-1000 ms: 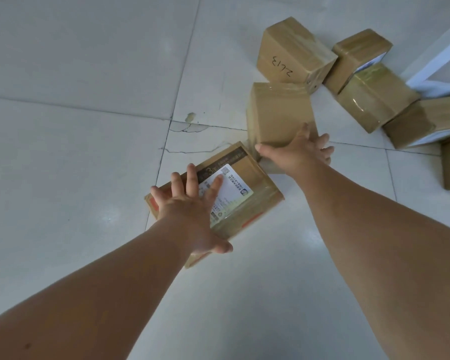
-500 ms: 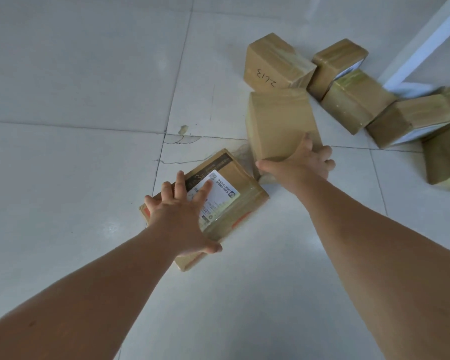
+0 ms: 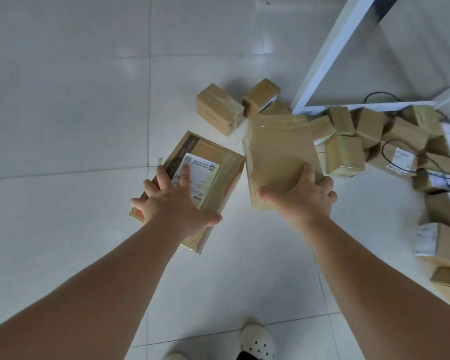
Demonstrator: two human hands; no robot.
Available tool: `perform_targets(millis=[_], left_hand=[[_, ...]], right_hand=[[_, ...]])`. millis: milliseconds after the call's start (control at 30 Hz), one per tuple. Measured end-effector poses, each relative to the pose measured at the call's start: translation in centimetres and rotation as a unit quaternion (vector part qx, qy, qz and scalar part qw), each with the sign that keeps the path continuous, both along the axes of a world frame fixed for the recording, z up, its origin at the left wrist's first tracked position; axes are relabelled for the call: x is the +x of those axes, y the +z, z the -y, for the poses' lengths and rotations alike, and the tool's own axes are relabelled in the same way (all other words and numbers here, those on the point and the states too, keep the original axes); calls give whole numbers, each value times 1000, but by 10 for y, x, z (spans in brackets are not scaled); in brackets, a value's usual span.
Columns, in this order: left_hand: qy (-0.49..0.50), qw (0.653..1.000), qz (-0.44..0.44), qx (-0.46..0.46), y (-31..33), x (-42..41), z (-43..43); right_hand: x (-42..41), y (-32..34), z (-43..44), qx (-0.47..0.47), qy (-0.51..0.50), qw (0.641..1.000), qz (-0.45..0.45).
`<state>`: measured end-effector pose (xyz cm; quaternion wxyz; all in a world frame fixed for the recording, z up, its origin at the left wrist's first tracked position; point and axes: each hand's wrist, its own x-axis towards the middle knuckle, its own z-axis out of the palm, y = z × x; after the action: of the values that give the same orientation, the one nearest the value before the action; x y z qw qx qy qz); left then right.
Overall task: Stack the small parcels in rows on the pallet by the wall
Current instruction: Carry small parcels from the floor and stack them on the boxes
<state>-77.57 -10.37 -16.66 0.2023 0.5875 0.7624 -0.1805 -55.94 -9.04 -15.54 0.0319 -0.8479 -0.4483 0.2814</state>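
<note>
Head view, looking down past both bare forearms to a pale tiled floor (image 3: 63, 105). The left hand (image 3: 177, 203) has its grip on a flat labelled parcel (image 3: 218, 152): fingers spread across the top and over the white shipping label (image 3: 202, 175), thumb hooked on the near right edge. That parcel sits at an angle, and I cannot tell from here whether it is clear of the floor. Just beside it, the right hand (image 3: 304, 198) holds a plain taped parcel (image 3: 278, 149), thumb on the near left corner and fingers curled round the right edge.

Beyond the two held parcels, two small boxes (image 3: 218, 107) lie close together on the floor. To the right, a loose heap of parcels (image 3: 374, 136) trails along the floor toward the frame's right edge, many with white labels showing, and a black cable (image 3: 400, 158) loops over them. A white frame (image 3: 330, 48) rises at the heap's far side. At the bottom edge, a white clog (image 3: 257, 341) shows between the arms.
</note>
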Motion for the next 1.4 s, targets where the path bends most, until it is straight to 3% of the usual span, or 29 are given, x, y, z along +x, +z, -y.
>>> perform_targets(millis=[400, 600, 767, 1067, 1400], left_hand=[[-55, 998, 4, 43, 344, 74, 15], [-80, 991, 41, 98, 459, 129, 25], [-119, 976, 79, 165, 521, 192, 26], [-245, 941, 114, 202, 565, 303, 4], [-489, 838, 160, 184, 587, 435, -7]], right_hand=[[78, 349, 75, 71, -74, 995, -15], [131, 457, 113, 126, -102, 987, -21], [181, 512, 141, 182, -134, 974, -13], [258, 554, 185, 241, -286, 927, -15], [273, 563, 243, 227, -517, 823, 69]])
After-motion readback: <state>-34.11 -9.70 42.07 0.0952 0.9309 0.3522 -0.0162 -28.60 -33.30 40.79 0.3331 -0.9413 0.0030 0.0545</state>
